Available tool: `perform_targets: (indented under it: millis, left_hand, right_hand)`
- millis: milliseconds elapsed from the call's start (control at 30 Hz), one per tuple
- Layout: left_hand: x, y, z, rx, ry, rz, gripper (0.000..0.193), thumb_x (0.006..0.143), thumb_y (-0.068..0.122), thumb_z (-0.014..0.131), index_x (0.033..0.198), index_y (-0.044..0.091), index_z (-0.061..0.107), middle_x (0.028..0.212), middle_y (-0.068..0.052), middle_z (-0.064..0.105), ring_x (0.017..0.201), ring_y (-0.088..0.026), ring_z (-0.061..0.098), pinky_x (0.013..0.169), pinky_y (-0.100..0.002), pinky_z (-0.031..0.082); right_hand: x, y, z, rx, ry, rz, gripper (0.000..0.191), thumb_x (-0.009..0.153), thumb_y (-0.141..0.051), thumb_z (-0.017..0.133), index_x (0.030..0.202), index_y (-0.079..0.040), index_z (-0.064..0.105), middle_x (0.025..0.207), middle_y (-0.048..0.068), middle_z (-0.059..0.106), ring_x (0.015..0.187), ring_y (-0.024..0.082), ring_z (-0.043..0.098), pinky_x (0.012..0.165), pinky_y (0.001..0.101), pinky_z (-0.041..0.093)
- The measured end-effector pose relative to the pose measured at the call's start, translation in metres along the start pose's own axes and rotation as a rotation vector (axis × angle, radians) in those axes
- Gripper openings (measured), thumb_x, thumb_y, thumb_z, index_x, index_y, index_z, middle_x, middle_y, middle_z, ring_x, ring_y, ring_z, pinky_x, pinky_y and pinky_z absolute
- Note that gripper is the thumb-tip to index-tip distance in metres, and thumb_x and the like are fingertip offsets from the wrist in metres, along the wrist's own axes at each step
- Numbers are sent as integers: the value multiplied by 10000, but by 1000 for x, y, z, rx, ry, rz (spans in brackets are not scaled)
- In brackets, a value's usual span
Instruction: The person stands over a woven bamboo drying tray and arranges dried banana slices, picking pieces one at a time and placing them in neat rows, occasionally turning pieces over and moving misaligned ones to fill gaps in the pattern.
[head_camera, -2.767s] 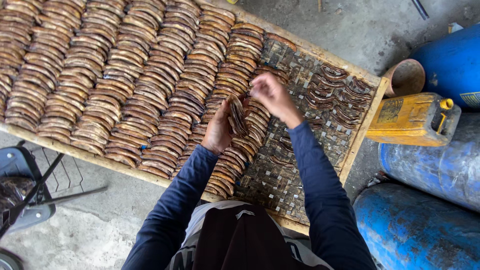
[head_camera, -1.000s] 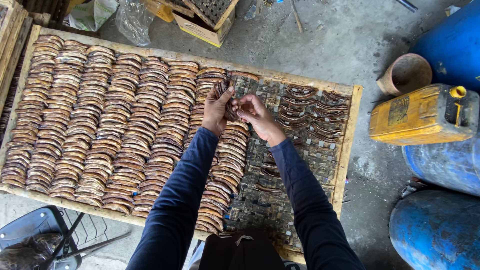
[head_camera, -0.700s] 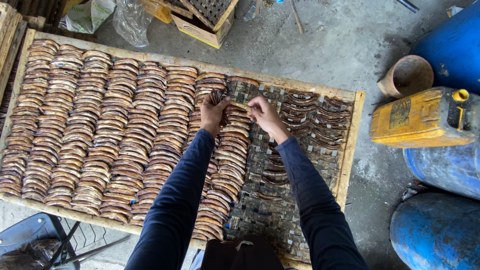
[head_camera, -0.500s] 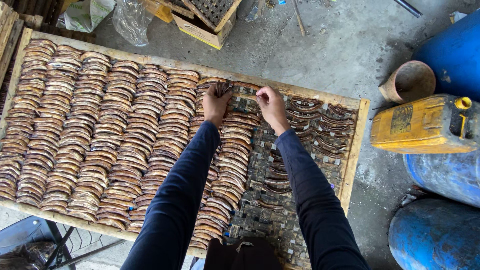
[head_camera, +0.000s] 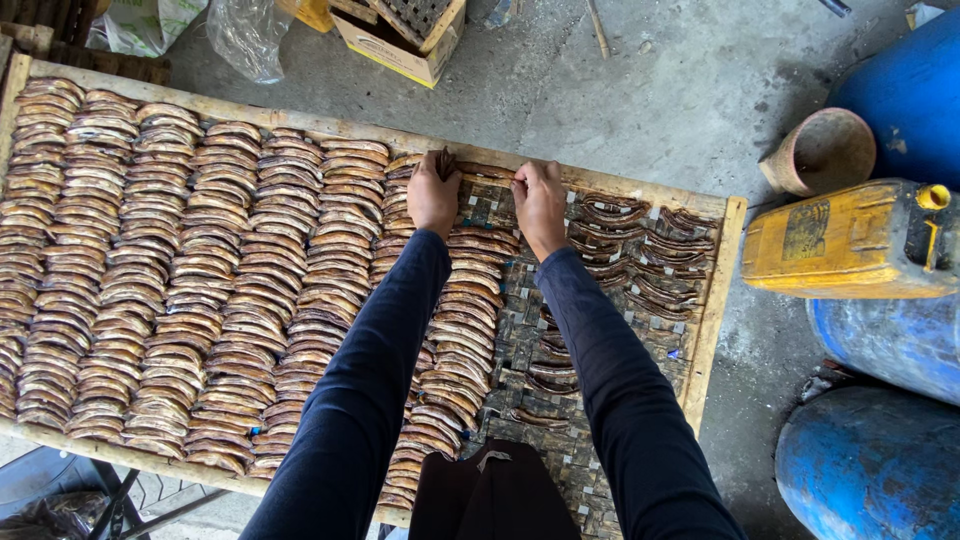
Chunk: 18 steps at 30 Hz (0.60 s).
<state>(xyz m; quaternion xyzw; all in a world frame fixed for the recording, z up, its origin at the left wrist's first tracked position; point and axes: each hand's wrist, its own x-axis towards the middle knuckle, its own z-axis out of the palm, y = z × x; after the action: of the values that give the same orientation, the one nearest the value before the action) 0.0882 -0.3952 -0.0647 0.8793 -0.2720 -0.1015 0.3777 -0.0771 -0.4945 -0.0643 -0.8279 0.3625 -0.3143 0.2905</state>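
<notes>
A wide wooden-framed drying rack (head_camera: 240, 112) with a woven mat floor carries many rows of brown curved banana slices (head_camera: 180, 290), overlapped in neat columns. My left hand (head_camera: 432, 192) is at the rack's far edge, closed around a small stack of the brown slices that sticks up above its fingers. My right hand (head_camera: 540, 198) lies just to the right, fingers curled down on a slice at the top of the newest column (head_camera: 470, 300). To the right of that column, loose slices (head_camera: 640, 260) lie scattered on the mat.
A yellow jerrycan (head_camera: 850, 240) lies right of the rack, above blue drums (head_camera: 880, 460). A clay-coloured pot (head_camera: 822, 150) stands by another blue drum (head_camera: 905, 90). A cardboard box (head_camera: 400, 40) and plastic bags (head_camera: 240, 35) sit beyond the far edge on concrete.
Both hands have moved from the middle of the rack up to its far edge, the left still gripping its stack. The right hand has come down onto the top of the newest column.
</notes>
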Motion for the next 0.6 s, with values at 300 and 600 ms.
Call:
perform_targets:
  millis: [300,600]
  left_hand:
    - [11,-14,-13,-484,-184,-139,364,961,232,727,1227,30,583,1102,-111,731,1011,-273,730,847,-353,593]
    - [8,-9,-43,-1401,-408,-509,179,1046,145,578,1189,39,559,971,-136,724,861,-265,743,747,-426,646]
  right_hand:
    - [-6,3,-16,-89,17,33,219,866,116,612,1019,-38,583,1058,146,553,870,259,650,724,384,594]
    - [-1,-64,-8,396,-351,-61,301,911,-56,792,1118,-70,574,1125,83,627,1008,192,667,816,320,614]
